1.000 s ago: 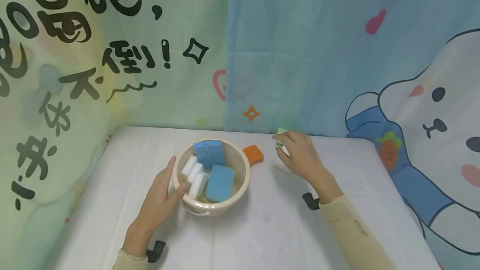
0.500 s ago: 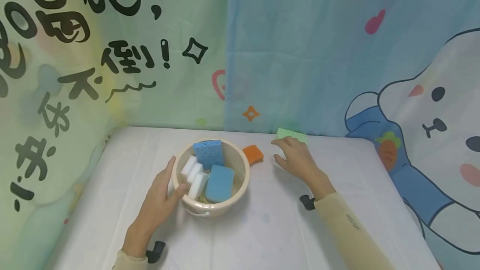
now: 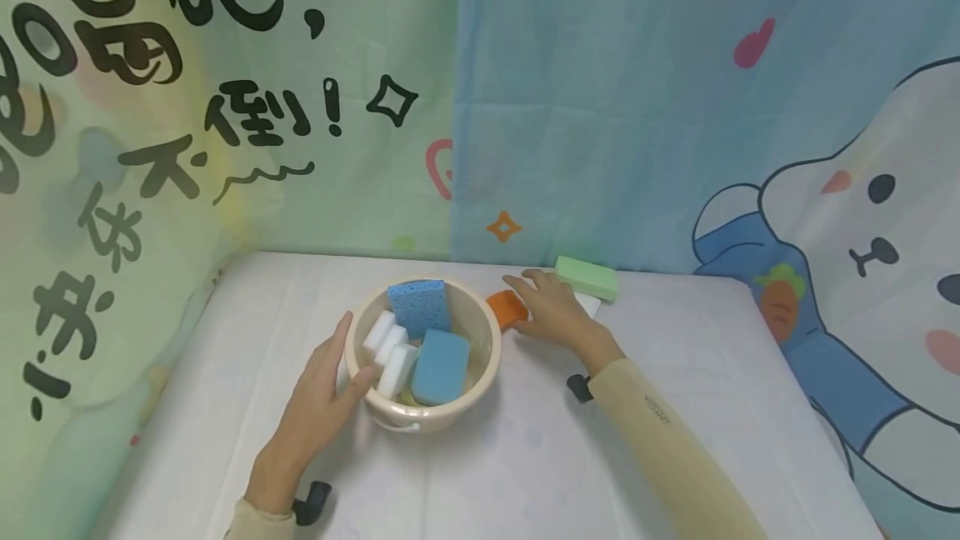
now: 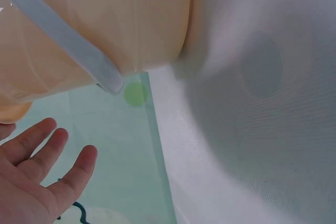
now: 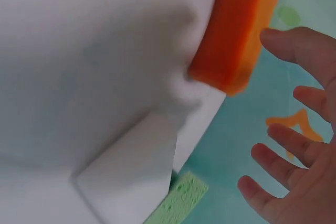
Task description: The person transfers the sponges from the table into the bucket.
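Note:
My left hand (image 3: pixel 315 398) rests against the left side of a cream bucket (image 3: pixel 420 417), its thumb over the rim and its fingers extended outside. Inside the bucket are a porous blue sponge (image 3: pixel 418 308), a smoother blue sponge (image 3: pixel 440 367) and three white sponge blocks (image 3: pixel 397 370). Right of the bucket lies an orange sponge block (image 3: pixel 504 308). My right hand (image 3: pixel 558 315) reaches over beside it with fingers spread. In the right wrist view, the thumb is close to the orange block (image 5: pixel 233 35); contact cannot be told. Nothing shows in that hand.
Behind the right hand, a green sponge (image 3: pixel 588 277) and a partly hidden white block (image 3: pixel 590 304) lie by the back edge of the white-covered table (image 3: pixel 540 457). Printed curtains (image 3: pixel 585 148) stand at the back and left. A pale handle (image 4: pixel 65 38) hangs along the bucket's side.
My right hand has moved left from the green sponge and white block to the orange block, uncovering the green sponge. My left hand and the bucket have stayed in place.

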The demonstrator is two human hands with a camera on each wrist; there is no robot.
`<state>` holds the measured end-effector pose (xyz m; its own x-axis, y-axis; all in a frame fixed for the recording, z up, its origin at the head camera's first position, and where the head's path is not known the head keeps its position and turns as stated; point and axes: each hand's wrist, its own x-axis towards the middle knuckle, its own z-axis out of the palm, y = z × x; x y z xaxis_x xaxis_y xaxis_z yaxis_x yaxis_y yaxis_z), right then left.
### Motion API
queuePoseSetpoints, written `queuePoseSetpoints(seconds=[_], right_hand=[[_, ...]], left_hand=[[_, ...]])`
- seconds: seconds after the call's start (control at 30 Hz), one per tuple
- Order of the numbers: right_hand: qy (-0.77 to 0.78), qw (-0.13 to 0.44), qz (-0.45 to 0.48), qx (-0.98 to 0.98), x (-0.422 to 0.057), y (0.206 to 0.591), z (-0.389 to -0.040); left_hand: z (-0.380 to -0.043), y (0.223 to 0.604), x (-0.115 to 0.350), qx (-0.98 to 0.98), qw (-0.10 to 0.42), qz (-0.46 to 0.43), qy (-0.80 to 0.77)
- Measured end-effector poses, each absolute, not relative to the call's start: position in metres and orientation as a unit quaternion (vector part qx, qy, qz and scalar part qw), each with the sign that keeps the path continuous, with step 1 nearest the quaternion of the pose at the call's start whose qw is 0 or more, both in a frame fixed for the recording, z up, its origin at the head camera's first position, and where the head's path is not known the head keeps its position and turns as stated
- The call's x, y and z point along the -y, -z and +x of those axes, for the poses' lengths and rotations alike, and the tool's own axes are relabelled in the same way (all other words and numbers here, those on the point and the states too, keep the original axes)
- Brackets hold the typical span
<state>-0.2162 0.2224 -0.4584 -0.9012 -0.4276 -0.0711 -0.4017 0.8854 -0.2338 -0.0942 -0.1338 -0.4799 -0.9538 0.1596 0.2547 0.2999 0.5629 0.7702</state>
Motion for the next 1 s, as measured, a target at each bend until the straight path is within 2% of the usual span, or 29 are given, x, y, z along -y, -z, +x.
queuePoseSetpoints(seconds=[0.2,0.5,1.0], right_hand=[[0.096,0.104,-0.227,-0.963,-0.209,0.466,-0.226],[0.072,0.138,-0.228,-0.961,-0.198,0.473,-0.233],[0.083,0.091,-0.214,-0.969,-0.216,0.467,-0.233]], left_hand=[[-0.095,0.481,0.134,0.879,0.079,-0.134,0.450],[-0.094,0.480,0.134,0.879,0.078,-0.137,0.449],[-0.094,0.479,0.135,0.880,0.084,-0.138,0.447]])
